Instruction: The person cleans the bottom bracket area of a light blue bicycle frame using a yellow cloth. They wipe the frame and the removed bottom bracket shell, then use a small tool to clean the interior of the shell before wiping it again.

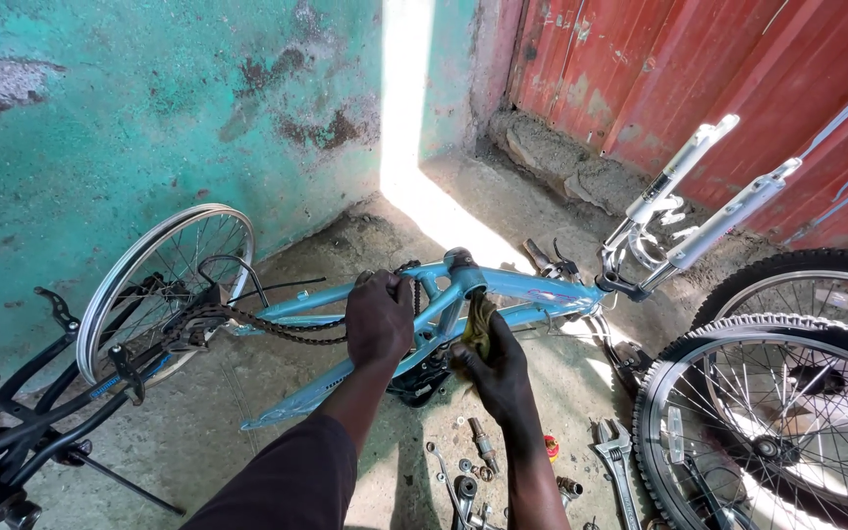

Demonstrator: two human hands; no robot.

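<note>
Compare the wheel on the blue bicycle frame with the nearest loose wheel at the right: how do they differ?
The frame's wheel is a bare rim without tyre; the loose wheel wears a knobby black tyre. The frame's wheel is mounted on the blue frame, by the chain; the loose wheel is detached. Both have thin metal spokes.

Black bike frame [12,432] and spoked wheel [787,422] — both edge-cropped
</note>
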